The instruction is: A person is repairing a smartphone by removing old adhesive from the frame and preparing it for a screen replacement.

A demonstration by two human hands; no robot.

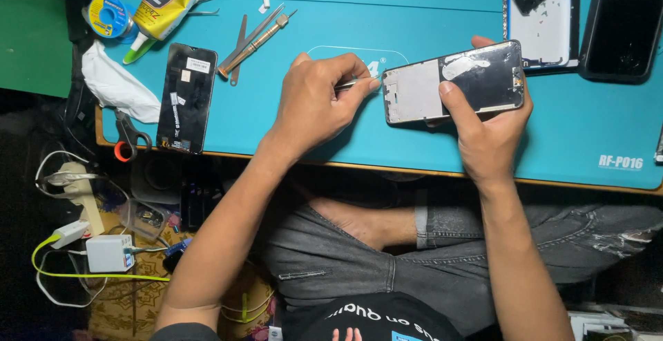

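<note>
Left hand (314, 102) pinches tweezers (353, 82) at frame (452, 82) edge; right hand (487, 130) grips it; residue patches apparently remain

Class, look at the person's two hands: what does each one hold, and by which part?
The right hand grips the phone frame by its right half, thumb on top. The left hand pinches a thin metal tool near its tip, against the frame's left edge.

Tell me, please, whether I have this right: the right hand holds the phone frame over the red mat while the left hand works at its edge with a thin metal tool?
Not quite: the mat is teal, not red, as the head view shows. The right hand does hold the phone frame, and the left hand works at its edge with a thin metal tool.
</note>
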